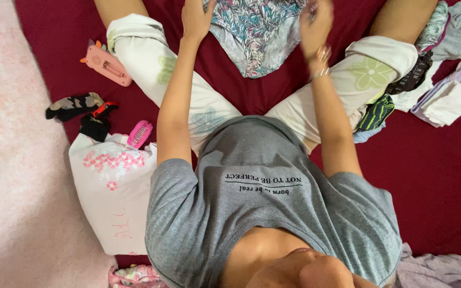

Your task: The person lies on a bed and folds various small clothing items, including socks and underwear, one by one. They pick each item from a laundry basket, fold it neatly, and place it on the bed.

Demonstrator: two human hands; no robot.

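Note:
I sit with legs spread on a dark red blanket (433, 176). A floral garment (254, 32) in teal, pink and grey lies spread between my knees. My left hand (196, 18) is at its left edge, thumb against the cloth, with the fingertips running out of the top of the frame. My right hand (316, 24), blurred and with a bracelet on its wrist, grips the garment's right edge. I wear a grey T-shirt (273, 208) and white shorts with flower prints (369, 72).
A pile of mixed clothes (428, 48) and folded white pieces (446, 101) lie by my right leg. On the left are a pink cat-shaped case (105, 64), a camouflage sock (73, 105), a pink hairbrush (140, 133), a white flowered pillow (110, 197) and a pink carpet (12, 160).

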